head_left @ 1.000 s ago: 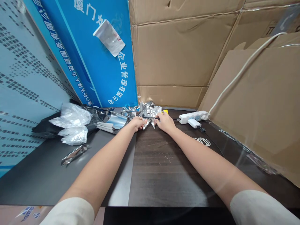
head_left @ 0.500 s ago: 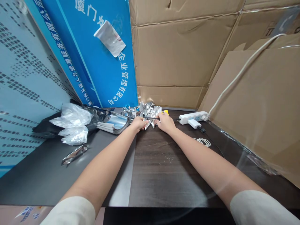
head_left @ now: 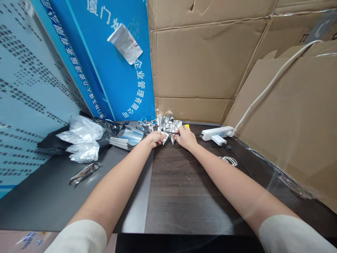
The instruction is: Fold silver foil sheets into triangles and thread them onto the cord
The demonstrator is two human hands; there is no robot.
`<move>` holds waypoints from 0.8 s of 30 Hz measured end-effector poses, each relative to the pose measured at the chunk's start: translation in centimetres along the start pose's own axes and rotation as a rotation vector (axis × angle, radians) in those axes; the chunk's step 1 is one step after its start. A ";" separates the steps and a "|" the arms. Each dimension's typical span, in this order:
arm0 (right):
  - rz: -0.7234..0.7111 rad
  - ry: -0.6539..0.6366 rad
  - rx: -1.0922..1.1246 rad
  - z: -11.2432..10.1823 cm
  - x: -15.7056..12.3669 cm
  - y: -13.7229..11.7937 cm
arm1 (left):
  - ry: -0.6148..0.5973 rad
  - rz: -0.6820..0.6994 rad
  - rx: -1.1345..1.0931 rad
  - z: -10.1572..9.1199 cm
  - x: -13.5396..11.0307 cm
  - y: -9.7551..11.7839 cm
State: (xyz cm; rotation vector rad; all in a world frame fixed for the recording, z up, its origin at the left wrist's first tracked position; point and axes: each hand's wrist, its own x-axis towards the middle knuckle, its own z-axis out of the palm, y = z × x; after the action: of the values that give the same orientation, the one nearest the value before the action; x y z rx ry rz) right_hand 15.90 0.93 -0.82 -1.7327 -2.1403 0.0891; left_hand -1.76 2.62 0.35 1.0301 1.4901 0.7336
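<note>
My left hand (head_left: 156, 138) is at the back of the table, its fingers closed at the left side of a pile of crumpled silver foil packets (head_left: 166, 122). Facing it, my right hand (head_left: 186, 137) has its fingers bent and closed at the pile's right side. Foil corners show between and below the fingertips. A thin black cable (head_left: 172, 133) crosses the foil from one hand to the other. Whether the fingers pinch foil or cable is too small to tell. Just behind my right hand is something yellow (head_left: 185, 126).
A white power strip (head_left: 216, 133) with a plugged-in adapter (head_left: 218, 140) lies right, near a coiled white cord (head_left: 230, 161). Left are a curved stack of silver-and-white sheets (head_left: 131, 136), clear plastic bags (head_left: 85, 130) and a foil packet (head_left: 83, 174). Cardboard (head_left: 195, 63) walls the back.
The view has shifted very slightly. My left hand has tilted a little at the foil, and my right hand stays in nearly the same spot.
</note>
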 end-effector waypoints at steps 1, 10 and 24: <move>0.002 0.000 0.000 0.0 0.0 0.0 | 0.003 0.004 -0.006 0.0 0.0 0.0; 0.009 0.015 0.003 0.1 0.2 -0.2 | 0.014 0.018 -0.013 0.0 -0.1 0.0; 0.026 0.022 0.015 0.3 0.4 -0.1 | -0.068 0.025 0.023 0.1 -0.5 0.0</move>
State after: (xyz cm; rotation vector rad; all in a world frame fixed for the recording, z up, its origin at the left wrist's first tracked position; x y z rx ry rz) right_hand 15.66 1.34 -0.94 -1.7456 -2.0963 0.0931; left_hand -1.71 2.15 0.50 1.0820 1.4322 0.6938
